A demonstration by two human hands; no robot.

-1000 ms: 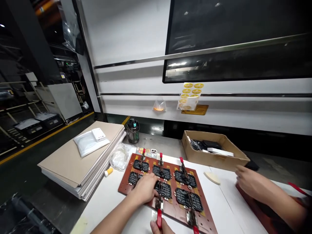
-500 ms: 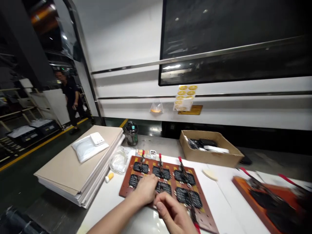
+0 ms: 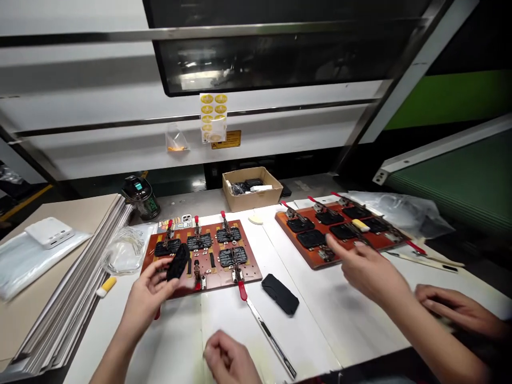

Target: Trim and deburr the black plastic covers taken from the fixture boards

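My left hand (image 3: 150,290) grips a black phone case (image 3: 178,262) between thumb and fingers, tilted above the left part of a red-brown clamp board (image 3: 250,266). Several black phone cases (image 3: 233,256) lie on that board under metal toggle clamps with red tips. Two front places of the board show no case. My right hand (image 3: 232,357) is curled closed over the white table near the bottom edge, slightly blurred, with nothing showing in it. To its upper right lie another black phone case (image 3: 280,294) and a long thin metal-and-black knife-like tool (image 3: 272,338).
At right, a co-worker's hand (image 3: 372,266) points over a second clamp board (image 3: 310,258); another hand (image 3: 460,309) rests beside it. Stacked boards (image 3: 80,213), a yellow-white roll (image 3: 106,287) and a dark jug (image 3: 142,197) stand left. A cardboard box (image 3: 254,200) sits behind.
The view has swung right. My left hand has lifted a phone case off the front row of the board. My right hand has drawn back from the board toward the table's near side.
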